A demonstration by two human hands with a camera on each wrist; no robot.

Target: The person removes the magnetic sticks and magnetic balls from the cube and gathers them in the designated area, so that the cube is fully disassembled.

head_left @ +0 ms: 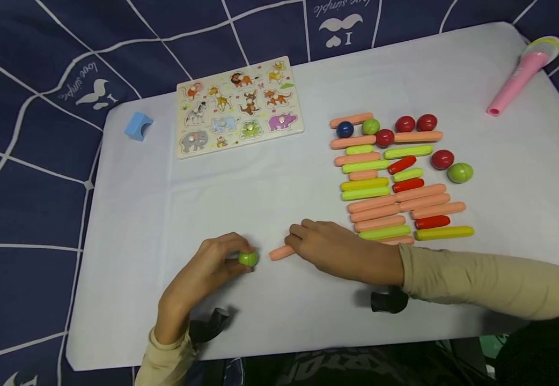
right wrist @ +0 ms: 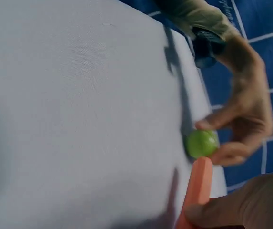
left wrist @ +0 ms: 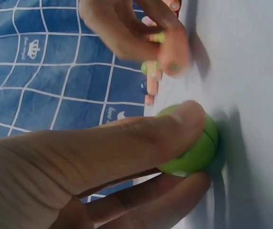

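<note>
Left hand (head_left: pixel 212 265) pinches a green ball (head_left: pixel 248 259) on the white sheet (head_left: pixel 260 198), near edge. Right hand (head_left: pixel 330 247) holds a salmon rod (head_left: pixel 281 252) just right of it, grip probably fingertip only. Best kept level, end-on to the ball. Spare pieces (head_left: pixel 395 182) lie far right.

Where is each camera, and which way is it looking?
Head: worn on the head, looking down at the white table; both hands and sleeves show.
Left wrist: on the left wrist, looking along the left hand pinching the green ball.
Right wrist: on the right wrist, looking past the right hand holding the orange stick.
Shared: both wrist views show the green ball and the opposite hand.
</note>
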